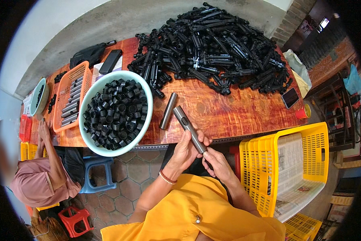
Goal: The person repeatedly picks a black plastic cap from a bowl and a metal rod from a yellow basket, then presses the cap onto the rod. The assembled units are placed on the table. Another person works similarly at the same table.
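My left hand (183,152) is closed around a grey metal tube (189,126) with an oval slot near its far end. The tube slants away from me over the table's front edge. At its near end, the closed fingers of my right hand (218,162) grip it; whether they also hold something small is hidden. Just left of it, a second metal tube (169,110) lies on the table (228,116). A pale green bowl (108,153) full of short black plastic rings or caps (116,112) stands left of my hands, slightly over the table edge.
Behind lies a big heap of black tubular parts (212,52). An orange basket (56,116) holds metal tubes, near a black phone-like slab (110,62). A phone (290,98) and red cup (303,112) sit right. A yellow crate (260,176) stands beside me; a co-worker (44,182) sits left.
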